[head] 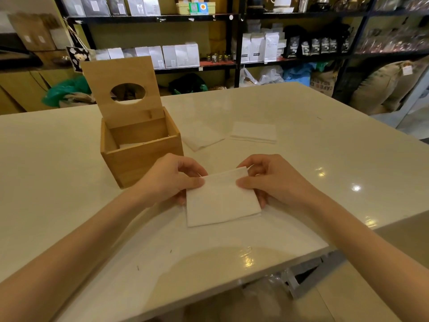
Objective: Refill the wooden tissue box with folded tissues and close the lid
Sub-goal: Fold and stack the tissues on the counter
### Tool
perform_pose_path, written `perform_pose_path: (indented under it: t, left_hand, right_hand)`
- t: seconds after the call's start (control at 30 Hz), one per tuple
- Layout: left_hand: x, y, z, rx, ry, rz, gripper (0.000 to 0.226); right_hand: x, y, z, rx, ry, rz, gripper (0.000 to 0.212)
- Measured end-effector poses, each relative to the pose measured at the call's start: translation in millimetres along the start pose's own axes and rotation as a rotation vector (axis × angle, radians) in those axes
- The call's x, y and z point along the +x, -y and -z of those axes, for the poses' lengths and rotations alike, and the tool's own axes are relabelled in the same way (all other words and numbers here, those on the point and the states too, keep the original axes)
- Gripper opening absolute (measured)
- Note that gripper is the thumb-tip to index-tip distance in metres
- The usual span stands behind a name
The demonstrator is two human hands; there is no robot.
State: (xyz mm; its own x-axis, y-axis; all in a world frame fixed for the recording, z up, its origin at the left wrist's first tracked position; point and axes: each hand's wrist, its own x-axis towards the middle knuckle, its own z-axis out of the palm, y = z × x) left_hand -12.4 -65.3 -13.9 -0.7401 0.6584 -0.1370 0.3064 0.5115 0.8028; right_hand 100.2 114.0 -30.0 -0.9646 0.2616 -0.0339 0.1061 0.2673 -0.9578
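Note:
A wooden tissue box (pixel 141 159) stands on the cream table (pixel 69 182), left of centre. Its lid (pixel 120 89), with an oval hole, is raised upright at the back. A bit of white tissue shows inside. In front of the box I hold a folded white tissue (pixel 220 201) just above the table. My left hand (pixel 171 180) pinches its left edge and my right hand (pixel 271 180) pinches its right edge. Behind, on the table, lie two more folded tissues: one (pixel 202 135) right beside the box, another (pixel 254 132) further right.
The table's near edge runs diagonally to the lower right, with a metal bracket (pixel 301 280) under it. Behind the table stand dark shelves (pixel 232 38) with white and black bags, plus burlap sacks (pixel 376 87) at the right.

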Motion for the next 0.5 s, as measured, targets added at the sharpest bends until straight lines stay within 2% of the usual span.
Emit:
perform_pose_path:
  t: [0.13,0.33,0.43,0.5]
  left_hand:
    - [1,3,-2,0.181,-0.051,-0.08,0.011]
    - [0,-1,-3,0.548,-0.109,-0.184,0.023]
    - [2,-12,-6,0.655,-0.104,-0.265,0.021]
    - [9,-24,-8,0.627,-0.08,-0.327,0.02]
  right_hand:
    - [0,0,-3,-0.21,-0.053,0.055,0.018]
    - [-7,0,-1,-0.671,-0.15,0.212,0.05]
    - [-10,4,2,-0.94,-0.083,0.312,0.03]
    - [-8,5,7,-0.982,-0.04,0.318,0.026]
